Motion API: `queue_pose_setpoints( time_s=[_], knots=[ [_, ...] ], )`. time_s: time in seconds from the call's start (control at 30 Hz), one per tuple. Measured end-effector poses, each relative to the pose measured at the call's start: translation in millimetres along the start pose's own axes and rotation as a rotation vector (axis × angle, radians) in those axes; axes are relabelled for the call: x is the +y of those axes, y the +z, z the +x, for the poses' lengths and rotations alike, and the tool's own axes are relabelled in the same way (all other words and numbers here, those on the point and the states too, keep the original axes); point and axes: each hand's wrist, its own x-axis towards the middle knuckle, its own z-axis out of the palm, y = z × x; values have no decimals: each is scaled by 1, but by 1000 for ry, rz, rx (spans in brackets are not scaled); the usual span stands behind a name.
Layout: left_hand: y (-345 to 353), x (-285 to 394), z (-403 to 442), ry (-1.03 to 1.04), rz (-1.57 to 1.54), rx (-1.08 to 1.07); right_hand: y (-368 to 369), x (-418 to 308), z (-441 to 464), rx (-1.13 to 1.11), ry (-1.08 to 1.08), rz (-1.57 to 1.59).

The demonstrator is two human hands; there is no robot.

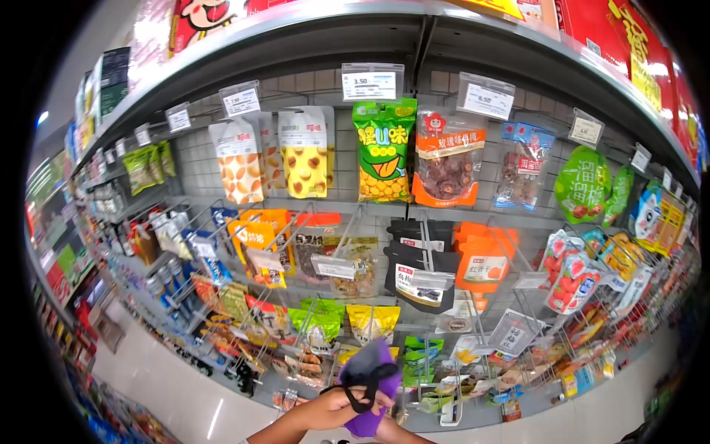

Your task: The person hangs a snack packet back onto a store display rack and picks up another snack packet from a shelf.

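A purple pouch (392, 381) with a greyish upper face is held low in the middle of the view, tilted, in front of the lower shelf rows. My left hand (336, 409) comes in from the lower left, its fingers closed at the pouch's near side. A black strap-like band (362, 403) loops over these fingers and across the pouch. My right hand (386, 425) is mostly hidden behind the pouch, with a few fingertips showing at it. Behind the hands hang a yellow snack bag (372, 324) and a green snack bag (318, 322).
A curved-looking rack holds several rows of snack bags on wire hooks, with price tags (372, 81) at the hook ends. A green and yellow bag (386, 152) hangs in the top row. Red boxes (606, 37) stand above. Pale tiled floor (155, 370) lies at the lower left.
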Motion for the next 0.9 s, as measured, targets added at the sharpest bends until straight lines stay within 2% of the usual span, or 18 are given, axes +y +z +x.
queue_pose_setpoints(
  time_s=[0.03, 0.1, 0.2, 0.27, 0.3, 0.47, 0.6, 0.77, 0.87, 0.9],
  knots=[
    [-8, -5, -6, 9, -16, -36, 5, 4, 2, 48, 33, 110],
    [-15, -15, -17, -61, 631, -89, 13, 10, 3, 117, 63, 282],
    [-29, -37, -21, 11, 809, -139, 18, 7, 5, 150, 39, 428],
    [-35, -37, -13, 184, 939, -130, 17, 2, 6, 170, 15, 438],
    [-36, -6, -3, 232, 989, -217, 11, 4, 10, 166, -22, 447],
    [-22, 16, 14, 373, 1007, -411, 10, -21, 1, 221, -20, 367],
    [-11, 19, 30, 400, 1006, -585, 8, -37, -10, 258, -7, 299],
    [-5, 30, 40, 289, 1077, -856, 16, -34, -29, 293, -26, 230],
    [-5, 46, 39, 143, 1130, -1049, 5, -52, -38, 250, -32, 166],
    [-6, 55, 39, 87, 1151, -1109, 2, -57, -37, 231, -108, 110]
  ],
)
